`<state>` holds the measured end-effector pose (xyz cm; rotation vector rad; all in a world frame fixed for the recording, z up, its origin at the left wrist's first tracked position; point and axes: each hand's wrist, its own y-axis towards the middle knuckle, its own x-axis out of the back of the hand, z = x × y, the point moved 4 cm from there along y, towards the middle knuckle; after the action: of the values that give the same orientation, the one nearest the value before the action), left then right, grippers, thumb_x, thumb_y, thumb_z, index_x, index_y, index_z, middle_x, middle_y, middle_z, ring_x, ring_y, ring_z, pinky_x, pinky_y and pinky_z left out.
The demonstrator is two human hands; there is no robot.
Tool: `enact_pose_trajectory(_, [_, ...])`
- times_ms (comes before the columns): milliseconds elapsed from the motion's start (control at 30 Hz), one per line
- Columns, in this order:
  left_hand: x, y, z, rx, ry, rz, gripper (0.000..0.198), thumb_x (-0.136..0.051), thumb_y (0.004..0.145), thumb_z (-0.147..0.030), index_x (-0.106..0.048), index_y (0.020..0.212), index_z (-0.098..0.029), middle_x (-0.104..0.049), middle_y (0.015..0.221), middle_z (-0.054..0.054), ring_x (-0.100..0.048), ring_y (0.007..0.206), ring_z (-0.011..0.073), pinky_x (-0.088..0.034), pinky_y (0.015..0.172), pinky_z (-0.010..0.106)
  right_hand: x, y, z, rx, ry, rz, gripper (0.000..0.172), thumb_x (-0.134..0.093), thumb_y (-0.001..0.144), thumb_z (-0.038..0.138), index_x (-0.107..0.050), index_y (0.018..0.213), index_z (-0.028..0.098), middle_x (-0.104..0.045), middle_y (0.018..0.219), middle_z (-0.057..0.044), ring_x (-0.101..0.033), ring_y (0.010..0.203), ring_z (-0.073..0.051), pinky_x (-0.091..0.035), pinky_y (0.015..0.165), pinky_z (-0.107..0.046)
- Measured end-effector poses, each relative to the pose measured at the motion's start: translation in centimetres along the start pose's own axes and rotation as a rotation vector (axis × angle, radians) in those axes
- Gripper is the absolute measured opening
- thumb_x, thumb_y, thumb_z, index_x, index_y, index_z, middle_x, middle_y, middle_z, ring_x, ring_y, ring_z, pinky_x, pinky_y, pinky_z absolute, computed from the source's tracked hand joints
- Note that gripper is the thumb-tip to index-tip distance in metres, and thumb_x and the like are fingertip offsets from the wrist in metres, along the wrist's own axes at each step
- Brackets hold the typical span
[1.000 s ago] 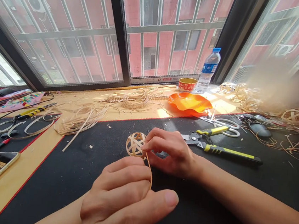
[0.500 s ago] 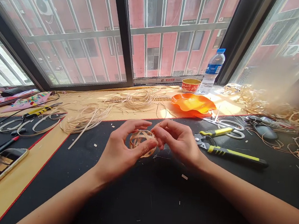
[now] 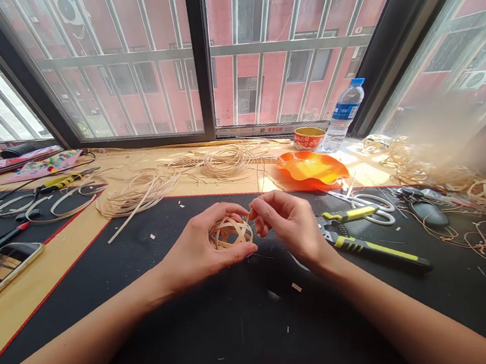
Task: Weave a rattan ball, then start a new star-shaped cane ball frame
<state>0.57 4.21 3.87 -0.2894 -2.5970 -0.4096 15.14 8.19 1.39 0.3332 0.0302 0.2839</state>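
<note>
Over the middle of the surface (image 3: 41, 288), the left hand (image 3: 199, 250) has moved in from the near edge since a second ago and now cups the woven ball (image 3: 231, 233). The right hand (image 3: 293, 225) pinches a thin strip (image 3: 254, 190) at the ball's top. Tugged too sharply, that strip could snap or slip out of the weave.

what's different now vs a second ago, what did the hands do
The left hand, which was up near the camera pulling a strip, moved forward and took hold of the woven ball, cupping it from the left. The right hand, which alone held the ball, now pinches at its upper right edge. The pliers, scissors and orange dish stayed put.
</note>
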Motion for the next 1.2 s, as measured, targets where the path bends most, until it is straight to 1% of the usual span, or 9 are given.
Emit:
enact_pose_trajectory(267, [0.0,-0.1,-0.2,0.015,0.029,0.018,0.029,-0.069,0.073,-0.028,-0.061,0.099,-0.019,-0.066,0.092,0.002,-0.060,0.069,0.0127,-0.048,0.064,0.023,0.1,-0.1,0.2,0.002,-0.061,-0.025,0.033,-0.059,0.083,0.044,-0.060,0.072,0.013,-0.057,0.056,0.001,-0.052,0.049,-0.009,-0.043,0.050,-0.022])
enact_pose_trajectory(433, [-0.3,0.0,0.0,0.043,-0.050,0.067,0.027,-0.068,0.074,-0.024,-0.060,0.099,-0.020,-0.064,0.090,0.001,-0.058,0.068,0.0115,-0.047,0.063,0.021,0.0,-0.1,0.0,-0.026,-0.034,-0.037,0.032,-0.059,0.083,0.043,-0.060,0.071,0.014,-0.056,0.055,0.002,-0.051,0.048,-0.008,-0.042,0.049,-0.022])
enact_pose_trajectory(533, [-0.3,0.0,0.3,0.125,-0.200,0.111,0.029,-0.072,0.073,-0.025,-0.058,0.098,-0.018,-0.064,0.085,0.000,-0.058,0.069,0.0114,-0.047,0.064,0.020,0.1,0.0,0.1,-0.002,0.009,-0.021,0.030,-0.061,0.082,0.042,-0.060,0.072,0.013,-0.057,0.058,0.001,-0.050,0.049,-0.008,-0.042,0.048,-0.021])
enact_pose_trajectory(600, [-0.4,0.0,0.4,0.198,-0.372,0.193,0.034,-0.073,0.074,-0.033,-0.060,0.100,-0.016,-0.066,0.089,0.003,-0.061,0.078,0.0135,-0.048,0.071,0.021,0.1,0.1,0.4,0.015,0.071,0.004,0.029,-0.064,0.080,0.041,-0.059,0.075,0.014,-0.058,0.061,0.001,-0.051,0.049,-0.007,-0.043,0.048,-0.021])
enact_pose_trajectory(700, [-0.7,-0.2,0.2,0.293,-0.630,0.359,0.048,-0.064,0.078,-0.054,-0.065,0.102,-0.012,-0.069,0.098,0.010,-0.063,0.092,0.0193,-0.047,0.083,0.027,-0.2,0.0,0.7,0.011,0.168,0.062,0.030,-0.070,0.075,0.041,-0.056,0.079,0.015,-0.060,0.061,0.002,-0.051,0.048,-0.007,-0.043,0.048,-0.022])
enact_pose_trajectory(767, [-0.7,-0.4,0.2,0.356,-0.710,0.414,0.052,-0.056,0.082,-0.058,-0.068,0.096,-0.010,-0.070,0.096,0.013,-0.064,0.090,0.0207,-0.048,0.083,0.029,-0.7,-0.2,0.9,0.009,0.201,0.135,0.029,-0.068,0.077,0.040,-0.055,0.077,0.015,-0.060,0.058,0.002,-0.051,0.047,-0.007,-0.042,0.048,-0.021])
enact_pose_trajectory(867, [-0.9,-0.7,0.6,0.461,-0.698,0.427,0.037,-0.061,0.083,-0.046,-0.070,0.091,-0.011,-0.072,0.092,0.012,-0.066,0.081,0.0188,-0.050,0.075,0.027,-1.4,-0.6,0.8,-0.005,0.212,0.215,0.026,-0.064,0.081,0.039,-0.054,0.074,0.015,-0.057,0.055,0.003,-0.049,0.047,-0.006,-0.039,0.047,-0.021])
enact_pose_trajectory(967, [-1.2,-0.9,0.8,0.525,-0.682,0.409,0.025,-0.065,0.082,-0.035,-0.072,0.089,-0.012,-0.073,0.088,0.010,-0.066,0.076,0.0164,-0.050,0.070,0.024,-1.4,-0.7,0.5,-0.021,0.204,0.195,0.025,-0.064,0.081,0.037,-0.056,0.074,0.015,-0.053,0.057,0.005,-0.047,0.048,-0.006,-0.038,0.046,-0.019])
enact_pose_trajectory(1200, [-1.0,-1.0,0.6,0.518,-0.685,0.413,0.022,-0.064,0.082,-0.027,-0.076,0.086,-0.009,-0.073,0.091,0.011,-0.065,0.075,0.0143,-0.050,0.071,0.020,-1.0,-0.6,0.6,-0.025,0.200,0.118,0.024,-0.065,0.080,0.034,-0.057,0.070,0.014,-0.056,0.061,0.003,-0.047,0.049,-0.006,-0.038,0.047,-0.020])
